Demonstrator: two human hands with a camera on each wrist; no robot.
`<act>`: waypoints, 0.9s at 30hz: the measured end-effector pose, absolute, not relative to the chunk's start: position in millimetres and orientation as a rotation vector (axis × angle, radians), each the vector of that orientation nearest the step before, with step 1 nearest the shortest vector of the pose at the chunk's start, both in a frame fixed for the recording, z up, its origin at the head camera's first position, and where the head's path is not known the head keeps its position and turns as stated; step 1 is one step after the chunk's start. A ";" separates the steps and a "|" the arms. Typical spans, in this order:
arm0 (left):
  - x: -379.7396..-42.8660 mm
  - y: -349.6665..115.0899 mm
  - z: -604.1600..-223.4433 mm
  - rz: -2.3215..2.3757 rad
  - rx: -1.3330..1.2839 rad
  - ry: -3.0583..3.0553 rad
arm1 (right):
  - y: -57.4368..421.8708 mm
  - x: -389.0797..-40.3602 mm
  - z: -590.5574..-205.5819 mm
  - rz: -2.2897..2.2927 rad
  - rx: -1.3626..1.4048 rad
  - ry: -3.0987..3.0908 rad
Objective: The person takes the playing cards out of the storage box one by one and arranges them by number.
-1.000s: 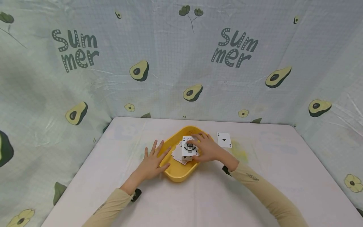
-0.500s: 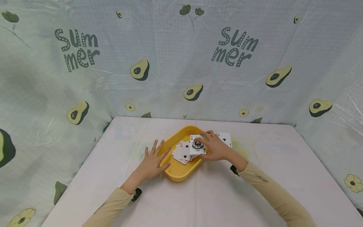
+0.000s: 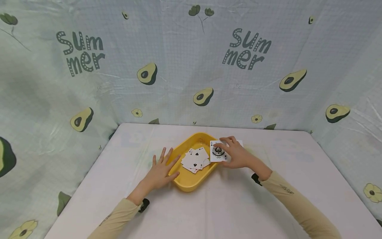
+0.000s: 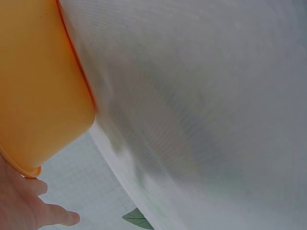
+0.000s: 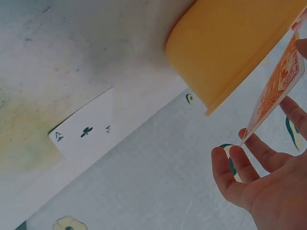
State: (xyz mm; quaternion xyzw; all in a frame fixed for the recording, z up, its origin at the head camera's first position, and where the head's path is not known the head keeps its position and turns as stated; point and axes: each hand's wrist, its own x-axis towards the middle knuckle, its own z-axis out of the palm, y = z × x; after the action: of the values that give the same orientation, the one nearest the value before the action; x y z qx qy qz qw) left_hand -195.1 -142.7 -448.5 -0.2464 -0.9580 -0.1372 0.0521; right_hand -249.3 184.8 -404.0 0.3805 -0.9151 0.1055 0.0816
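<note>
My right hand pinches an ace of spades playing card by its edges, over the right rim of a yellow plastic tub. In the right wrist view the card's red patterned back shows, raised beyond the tub's rim. Several white playing cards lie overlapping, face up, inside the tub. My left hand has its fingers spread and straight, resting on the tub's left rim. The left wrist view catches only part of that hand, beside the tub's outer wall.
An ace of clubs lies face up on the table right of the tub; in the head view my right hand mostly covers it. The pale tablecloth runs back to a curtain printed with avocados and "summer".
My right hand has lifted the ace of spades off the pile and carried it rightward to the tub's rim, uncovering the cards below. My left hand has stayed in place.
</note>
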 end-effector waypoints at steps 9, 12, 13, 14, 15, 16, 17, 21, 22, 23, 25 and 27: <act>-195.2 -142.5 -448.6 -0.410 -0.742 -2.913 | 201.2 -252.4 -398.9 0.358 1.133 -2.742; -195.0 -142.3 -448.7 -0.408 -0.742 -2.910 | 207.9 -254.2 -398.1 0.355 1.123 -2.746; -194.9 -142.4 -448.6 -0.406 -0.742 -2.911 | 210.3 -254.7 -397.6 0.356 1.117 -2.752; -194.9 -142.3 -448.5 -0.408 -0.741 -2.912 | 213.0 -255.4 -397.2 0.353 1.112 -2.758; -194.8 -142.2 -448.3 -0.410 -0.740 -2.912 | 215.7 -256.0 -396.5 0.356 1.106 -2.764; -194.9 -142.0 -448.1 -0.409 -0.739 -2.914 | 218.4 -256.7 -395.8 0.365 1.095 -2.773; -195.0 -141.9 -448.0 -0.409 -0.739 -2.913 | 221.2 -257.6 -395.5 0.374 1.082 -2.785; -195.4 -141.3 -447.2 -0.419 -0.739 -2.915 | 232.3 -260.3 -393.3 0.430 1.021 -2.853; -195.6 -141.2 -447.1 -0.419 -0.739 -2.918 | 235.2 -261.0 -393.4 0.440 1.003 -2.872; -195.7 -141.1 -447.0 -0.421 -0.739 -2.922 | 238.0 -261.8 -393.6 0.447 0.989 -2.887; -196.0 -140.9 -447.1 -0.422 -0.738 -2.923 | 243.8 -263.2 -394.2 0.459 0.967 -2.902; -196.2 -140.9 -447.2 -0.418 -0.735 -2.925 | 249.6 -265.5 -395.9 0.458 0.960 -2.889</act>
State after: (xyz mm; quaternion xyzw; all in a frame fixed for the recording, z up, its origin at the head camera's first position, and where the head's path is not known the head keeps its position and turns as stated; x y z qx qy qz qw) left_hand -196.2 -140.9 -447.2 -0.2411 -0.9596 -0.1371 0.0482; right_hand -265.5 249.6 -395.9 0.3116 -0.9380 0.1486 0.0315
